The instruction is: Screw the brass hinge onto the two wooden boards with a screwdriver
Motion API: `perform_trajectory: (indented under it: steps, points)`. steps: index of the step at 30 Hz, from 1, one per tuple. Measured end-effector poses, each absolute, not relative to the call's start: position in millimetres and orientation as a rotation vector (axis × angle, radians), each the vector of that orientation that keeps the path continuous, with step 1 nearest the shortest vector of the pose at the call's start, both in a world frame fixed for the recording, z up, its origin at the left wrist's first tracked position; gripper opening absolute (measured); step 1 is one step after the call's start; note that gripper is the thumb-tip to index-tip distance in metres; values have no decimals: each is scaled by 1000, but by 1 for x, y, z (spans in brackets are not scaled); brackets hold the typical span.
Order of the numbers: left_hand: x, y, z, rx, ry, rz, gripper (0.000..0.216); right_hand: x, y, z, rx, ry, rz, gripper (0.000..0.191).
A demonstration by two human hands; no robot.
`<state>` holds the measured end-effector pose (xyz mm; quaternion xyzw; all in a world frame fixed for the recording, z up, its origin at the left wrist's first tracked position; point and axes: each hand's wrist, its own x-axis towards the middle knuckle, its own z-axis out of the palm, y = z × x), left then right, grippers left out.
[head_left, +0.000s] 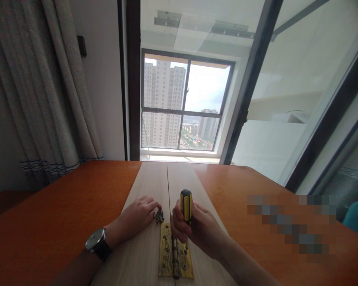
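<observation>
My right hand (201, 228) is closed around a screwdriver (186, 206) with a yellow and black handle. The screwdriver stands nearly upright, its tip down at the right leaf of a worn brass hinge (166, 254). The hinge lies unfolded across the seam between two pale wooden boards (152, 174). One screw head shows in the right leaf's lower hole; my fingers cover its upper part. Resting on the left board, my left hand (139, 216) has its fingers loosely bent, their tips beside a small pile of screws (159, 217). Whether they touch the screws is hard to tell.
The boards lie on an orange-brown table (77, 206). A blurred-out patch (292, 226) covers something on the table at the right. A grey curtain (47, 87) hangs at the left, and a dark-framed glass partition (250, 79) stands beyond the far edge.
</observation>
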<state>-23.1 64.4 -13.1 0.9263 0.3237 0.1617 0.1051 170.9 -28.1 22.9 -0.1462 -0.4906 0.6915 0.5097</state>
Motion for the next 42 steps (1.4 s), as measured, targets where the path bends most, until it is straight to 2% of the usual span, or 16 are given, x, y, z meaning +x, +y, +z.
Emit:
perform_trajectory:
  steps: [6, 10, 18, 27, 36, 42]
  points:
    - [-24, 66, -15, 2741, 948, 502, 26, 172, -30, 24, -354, -1143, 1786, 43]
    - [-24, 66, -16, 2747, 938, 483, 25, 174, -28, 21, -332, -1139, 1751, 46]
    - [-24, 66, -15, 2747, 927, 496, 24, 175, -26, 20, -300, -1129, 1581, 31]
    - [-23, 68, -16, 2741, 919, 485, 25, 177, -23, 17, -323, -1130, 1533, 34]
    - [-23, 67, -15, 2728, 932, 495, 26, 173, -25, 20, -240, -1172, 1707, 44]
    - [-23, 68, -17, 2740, 933, 494, 25, 173, -29, 25, -354, -1092, 1695, 39]
